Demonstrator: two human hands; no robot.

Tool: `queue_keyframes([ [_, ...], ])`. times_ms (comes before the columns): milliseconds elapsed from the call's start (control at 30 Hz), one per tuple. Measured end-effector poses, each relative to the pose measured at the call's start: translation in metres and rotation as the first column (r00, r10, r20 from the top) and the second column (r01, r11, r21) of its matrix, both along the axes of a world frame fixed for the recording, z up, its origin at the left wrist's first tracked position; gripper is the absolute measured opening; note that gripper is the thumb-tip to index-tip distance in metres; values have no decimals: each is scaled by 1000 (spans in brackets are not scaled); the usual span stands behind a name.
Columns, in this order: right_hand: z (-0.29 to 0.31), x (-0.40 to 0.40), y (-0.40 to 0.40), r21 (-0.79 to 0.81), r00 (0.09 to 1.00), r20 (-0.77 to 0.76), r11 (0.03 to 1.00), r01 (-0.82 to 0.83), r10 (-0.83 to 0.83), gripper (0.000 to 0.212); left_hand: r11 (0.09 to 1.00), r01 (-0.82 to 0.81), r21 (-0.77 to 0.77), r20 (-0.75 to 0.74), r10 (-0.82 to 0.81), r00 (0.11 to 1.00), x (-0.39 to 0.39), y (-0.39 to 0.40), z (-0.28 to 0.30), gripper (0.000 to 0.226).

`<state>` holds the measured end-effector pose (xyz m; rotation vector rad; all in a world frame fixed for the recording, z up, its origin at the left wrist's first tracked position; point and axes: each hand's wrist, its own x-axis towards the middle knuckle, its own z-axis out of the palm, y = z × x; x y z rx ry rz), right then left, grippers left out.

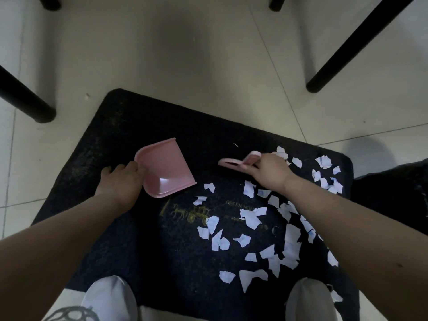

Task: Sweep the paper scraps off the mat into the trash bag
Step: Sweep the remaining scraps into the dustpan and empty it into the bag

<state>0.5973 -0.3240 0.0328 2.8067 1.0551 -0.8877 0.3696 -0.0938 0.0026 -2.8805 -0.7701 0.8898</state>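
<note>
Head view, steeply down onto mat [143,126]

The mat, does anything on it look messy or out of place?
Yes. Torn white paper scraps lie scattered over the right half of the dark mat; none are in the pink dustpan yet.

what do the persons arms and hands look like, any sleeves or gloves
Both forearms are bare as far as the frame shows: no sleeves, gloves, watch or bracelets visible. The left hand and right hand also show no rings, though the fingers are partly hidden.
</note>
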Motion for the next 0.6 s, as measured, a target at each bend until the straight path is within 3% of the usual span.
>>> queue_keyframes([
  [167, 12, 8, -21, 128, 994, -75, 988, 87, -77, 42, 998, 31, 48, 29, -32, 999, 11, -9, 10, 57],
  [267, 13, 23, -32, 203, 982, 10, 962, 180, -186, 45, 979, 200, 31, 16, -200, 980, 35, -15, 23, 56],
  [400, 8, 43, -45, 235, 943, 108, 930, 283, -315, 47, 889, 456, -33, 0, -457, 890, 93, -25, 37, 52],
  [500, 7, 51, -41, 290, 934, 110, 909, 299, -341, 37, 840, 539, -71, -106, -543, 833, 134, -45, 38, 53],
  [600, 5, 54, -17, 308, 961, 79, 923, 229, -265, 38, 823, 558, -107, -243, -566, 788, 158, -68, 28, 51],
])
